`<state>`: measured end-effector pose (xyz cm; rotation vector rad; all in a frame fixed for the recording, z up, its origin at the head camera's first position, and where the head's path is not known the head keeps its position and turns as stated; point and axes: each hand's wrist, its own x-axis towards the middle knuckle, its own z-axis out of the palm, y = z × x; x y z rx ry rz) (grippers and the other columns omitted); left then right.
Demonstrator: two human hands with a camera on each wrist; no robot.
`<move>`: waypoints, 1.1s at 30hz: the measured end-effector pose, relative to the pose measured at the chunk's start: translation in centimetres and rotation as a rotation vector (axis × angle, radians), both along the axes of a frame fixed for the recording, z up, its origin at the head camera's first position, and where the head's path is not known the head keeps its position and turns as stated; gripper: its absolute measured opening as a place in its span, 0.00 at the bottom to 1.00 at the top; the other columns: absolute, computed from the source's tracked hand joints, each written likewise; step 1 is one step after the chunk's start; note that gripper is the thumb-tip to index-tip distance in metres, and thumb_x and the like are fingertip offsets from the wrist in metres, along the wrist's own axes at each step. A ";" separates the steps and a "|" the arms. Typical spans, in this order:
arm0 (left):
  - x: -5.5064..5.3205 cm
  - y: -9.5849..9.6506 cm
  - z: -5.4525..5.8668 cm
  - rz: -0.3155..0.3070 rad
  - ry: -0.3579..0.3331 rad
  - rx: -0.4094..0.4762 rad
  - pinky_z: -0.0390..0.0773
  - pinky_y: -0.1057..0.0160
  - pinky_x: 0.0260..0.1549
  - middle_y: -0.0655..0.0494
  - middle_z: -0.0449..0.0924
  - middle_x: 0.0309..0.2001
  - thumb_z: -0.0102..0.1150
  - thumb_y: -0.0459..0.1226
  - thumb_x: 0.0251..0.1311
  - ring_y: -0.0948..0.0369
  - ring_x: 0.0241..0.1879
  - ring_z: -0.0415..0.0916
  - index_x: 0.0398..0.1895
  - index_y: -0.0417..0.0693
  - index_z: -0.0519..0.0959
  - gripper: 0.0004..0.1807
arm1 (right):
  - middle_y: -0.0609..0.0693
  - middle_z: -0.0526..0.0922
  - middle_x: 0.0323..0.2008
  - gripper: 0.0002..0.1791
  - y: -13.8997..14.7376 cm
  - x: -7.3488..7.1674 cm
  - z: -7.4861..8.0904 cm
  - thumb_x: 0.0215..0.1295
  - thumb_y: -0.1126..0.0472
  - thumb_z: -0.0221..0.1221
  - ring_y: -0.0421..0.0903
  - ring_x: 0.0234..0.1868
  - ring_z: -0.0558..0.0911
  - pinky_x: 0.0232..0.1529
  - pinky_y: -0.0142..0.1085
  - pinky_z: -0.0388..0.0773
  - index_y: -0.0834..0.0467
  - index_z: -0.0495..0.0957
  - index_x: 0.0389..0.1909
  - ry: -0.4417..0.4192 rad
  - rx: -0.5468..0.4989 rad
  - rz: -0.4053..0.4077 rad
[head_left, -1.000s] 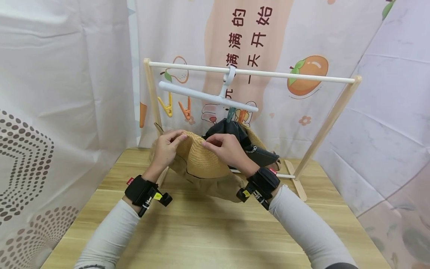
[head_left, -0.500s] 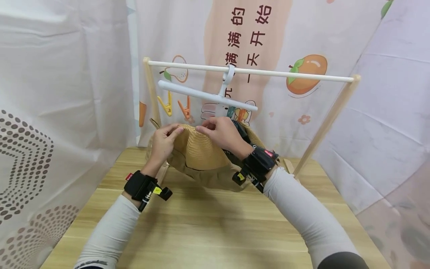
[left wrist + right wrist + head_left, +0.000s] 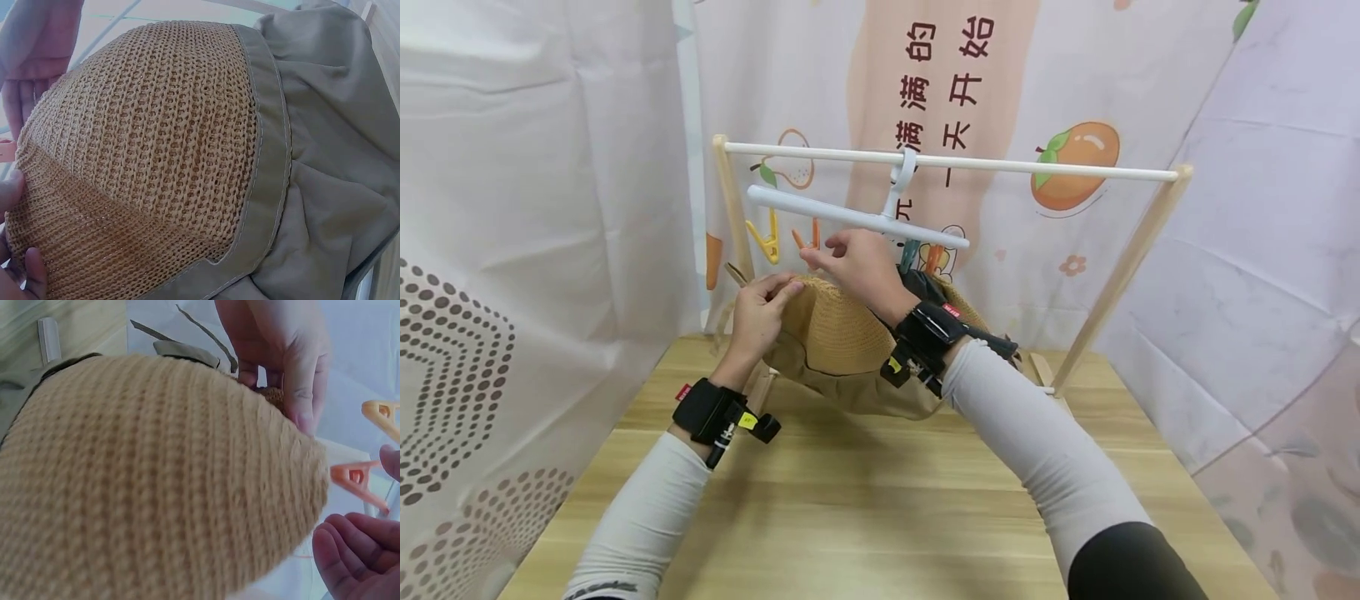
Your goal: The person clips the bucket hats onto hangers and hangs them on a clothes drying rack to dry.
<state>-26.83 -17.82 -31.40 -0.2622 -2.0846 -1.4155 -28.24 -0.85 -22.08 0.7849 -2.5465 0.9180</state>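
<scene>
A tan woven sun hat (image 3: 850, 337) with a wide khaki fabric brim (image 3: 337, 144) hangs in front of the rack. My left hand (image 3: 758, 315) pinches the top of its crown between thumb and fingers. My right hand (image 3: 863, 265) is raised just above the crown, holding nothing. Its thumb and fingers are spread on either side of an orange clothespin (image 3: 355, 481), which hangs below the pale blue hanger (image 3: 850, 218) with its tip close to the crown. Left of it hangs a yellow clothespin (image 3: 767, 243).
The hanger hooks over the white rail (image 3: 1000, 163) of a wooden-ended rack (image 3: 1131, 267). A teal clothespin (image 3: 908, 255) and another orange clothespin (image 3: 934, 258) hold a dark cap (image 3: 925, 287) at right. The wooden tabletop (image 3: 865, 517) lies below, with curtains around.
My right hand has let go of the hat's crown and moved up and left to the orange clothespin. The hat has risen slightly, with my left hand still pinching it.
</scene>
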 end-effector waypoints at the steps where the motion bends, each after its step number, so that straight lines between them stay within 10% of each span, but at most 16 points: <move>1: 0.0 0.0 0.0 0.001 0.001 0.004 0.66 0.73 0.28 0.40 0.83 0.42 0.61 0.41 0.64 0.68 0.29 0.67 0.48 0.38 0.84 0.17 | 0.54 0.89 0.39 0.27 -0.3 0.0 0.1 0.65 0.42 0.60 0.46 0.39 0.86 0.35 0.33 0.80 0.63 0.84 0.46 0.005 -0.007 0.005; 12: -0.6 -0.1 0.0 -0.025 -0.014 -0.004 0.69 0.73 0.34 0.41 0.84 0.49 0.61 0.41 0.64 0.58 0.40 0.76 0.50 0.38 0.83 0.18 | 0.48 0.80 0.20 0.22 -2.7 -0.7 0.0 0.64 0.46 0.63 0.37 0.18 0.69 0.18 0.26 0.57 0.58 0.77 0.19 0.039 -0.146 -0.022; 22: -0.8 0.0 0.1 -0.054 0.007 0.020 0.71 0.73 0.36 0.42 0.84 0.46 0.61 0.42 0.63 0.71 0.38 0.73 0.47 0.38 0.85 0.17 | 0.44 0.69 0.13 0.23 -2.2 -0.2 0.1 0.68 0.48 0.59 0.38 0.16 0.65 0.17 0.27 0.56 0.60 0.81 0.19 0.019 -0.125 0.004; 33: -0.8 1.0 0.6 -0.024 0.036 0.044 0.72 0.69 0.35 0.40 0.82 0.44 0.62 0.40 0.62 0.56 0.43 0.74 0.48 0.39 0.85 0.16 | 0.44 0.63 0.09 0.19 -1.4 -0.1 -0.4 0.71 0.54 0.57 0.39 0.13 0.62 0.17 0.27 0.54 0.60 0.86 0.24 0.056 -0.109 -0.004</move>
